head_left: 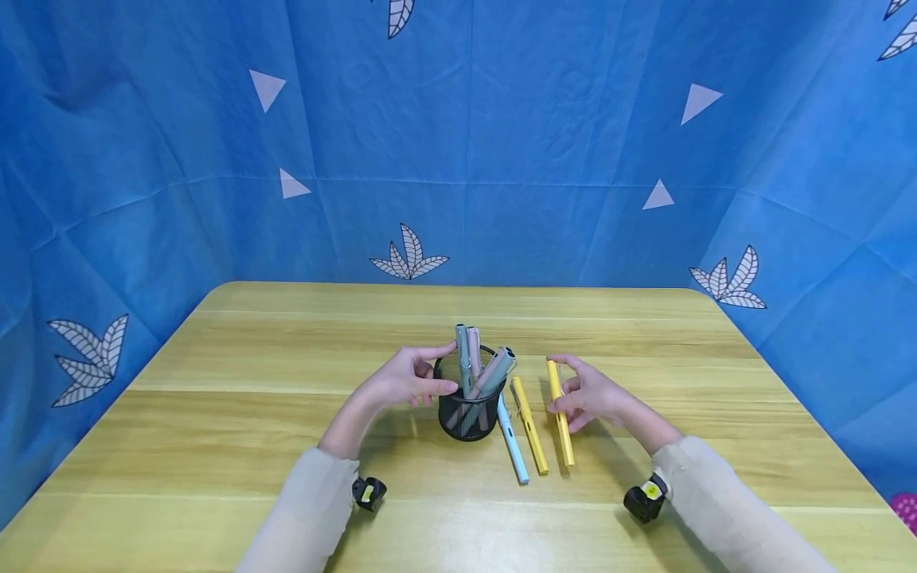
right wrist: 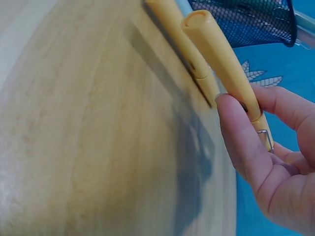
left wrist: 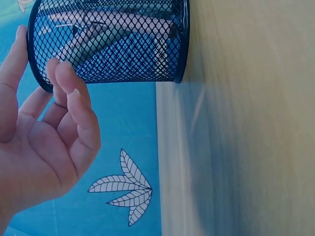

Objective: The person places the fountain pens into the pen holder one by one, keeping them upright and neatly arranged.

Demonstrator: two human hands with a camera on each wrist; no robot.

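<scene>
Through the head feed I'm watching the right hand (head_left: pixel 587 391) pinching a yellow pen (head_left: pixel 566 446) between thumb and fingers. The right wrist feed is showing the grip more closely: the thumb is pressing one side near the joint of cap and barrel, and a finger is bearing against the opposite side. The clip is sitting just behind the thumb, in among the fingers, while the barrel is sticking out past the thumb and slanting back toward the wrist. That blunt barrel end is hanging clear of the wooden table (head_left: pixel 215 477), its shadow falling apart from it; whether the cap end is touching the wood I cannot tell.

On the other side, the left hand (head_left: pixel 394 378) is holding a black mesh cup (head_left: pixel 458 420) at its rim, thumb and index finger spreading so that the cup's side is resting between them. From the left wrist I'm seeing the remaining fingers bending loosely beside the mesh.

Inside the cup, two grey-green pens (head_left: pixel 462 354) and two pinkish pens (head_left: pixel 474 344) are leaning with their ends poking above the rim. Between the cup and the held pen, a light blue pen (head_left: pixel 513 442) is lying just beside the cup, and a second yellow pen (head_left: pixel 531 430) is lying next to it.
</scene>
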